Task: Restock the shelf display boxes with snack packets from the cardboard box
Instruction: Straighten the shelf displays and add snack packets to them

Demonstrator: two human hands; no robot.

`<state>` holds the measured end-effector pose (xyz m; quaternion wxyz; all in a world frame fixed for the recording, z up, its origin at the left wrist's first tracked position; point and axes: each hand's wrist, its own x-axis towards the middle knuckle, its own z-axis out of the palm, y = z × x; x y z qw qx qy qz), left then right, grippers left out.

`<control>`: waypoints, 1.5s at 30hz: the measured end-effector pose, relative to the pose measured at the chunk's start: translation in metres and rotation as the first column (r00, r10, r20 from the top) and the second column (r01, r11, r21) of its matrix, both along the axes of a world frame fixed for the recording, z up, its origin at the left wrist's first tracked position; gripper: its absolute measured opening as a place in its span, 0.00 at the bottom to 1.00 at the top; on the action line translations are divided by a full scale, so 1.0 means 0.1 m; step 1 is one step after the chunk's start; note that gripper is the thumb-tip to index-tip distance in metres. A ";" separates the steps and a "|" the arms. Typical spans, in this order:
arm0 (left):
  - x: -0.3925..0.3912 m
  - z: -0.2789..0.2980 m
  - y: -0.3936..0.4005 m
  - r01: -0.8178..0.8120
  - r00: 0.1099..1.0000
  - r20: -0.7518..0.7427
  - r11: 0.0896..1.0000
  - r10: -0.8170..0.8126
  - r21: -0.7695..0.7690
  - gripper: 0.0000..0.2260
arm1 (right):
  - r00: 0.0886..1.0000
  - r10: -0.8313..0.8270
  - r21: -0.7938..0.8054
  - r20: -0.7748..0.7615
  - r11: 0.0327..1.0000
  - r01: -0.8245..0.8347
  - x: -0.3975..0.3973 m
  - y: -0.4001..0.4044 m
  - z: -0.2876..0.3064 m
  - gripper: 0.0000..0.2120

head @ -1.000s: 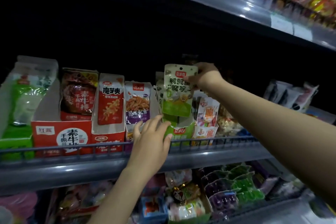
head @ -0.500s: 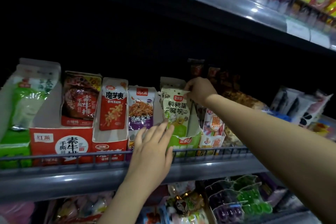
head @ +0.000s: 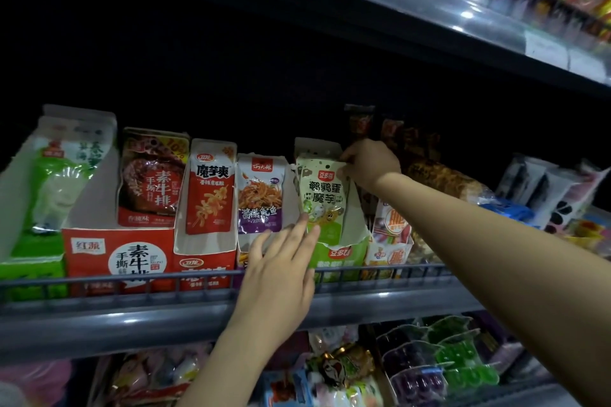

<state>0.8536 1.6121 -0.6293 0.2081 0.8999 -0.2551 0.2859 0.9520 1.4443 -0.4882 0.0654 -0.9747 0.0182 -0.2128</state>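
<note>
I see open dark room above the row of display boxes, up to the underside of the upper shelf [head: 413, 6]; a hand can come in there from above. The wire rail [head: 132, 281] along the shelf's near edge blocks a low, straight approach. The green display box [head: 334, 258] is hemmed in, the purple squid packet [head: 261, 195] just to its left and the orange-and-white box [head: 390, 241] just to its right. My left hand [head: 281, 277] covers its near front; my right hand [head: 370, 163] occupies its far top right corner.
</note>
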 end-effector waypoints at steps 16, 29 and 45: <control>-0.69 -0.22 0.23 0.020 0.992 0.127 0.999 -0.025 0.039 0.21 | 0.945 0.263 0.104 0.196 0.953 -0.286 -1.40 0.19 -0.46 0.13; -1.35 -1.27 0.30 -0.053 0.923 -0.382 0.998 0.037 -0.030 0.15 | 0.976 0.193 0.538 -0.105 0.836 -0.108 -2.60 0.34 -2.38 0.11; -1.76 -3.31 0.26 -0.173 0.324 -0.944 0.985 0.067 0.011 0.17 | 0.690 0.141 0.535 -0.710 0.746 0.398 -3.04 0.40 -4.55 0.15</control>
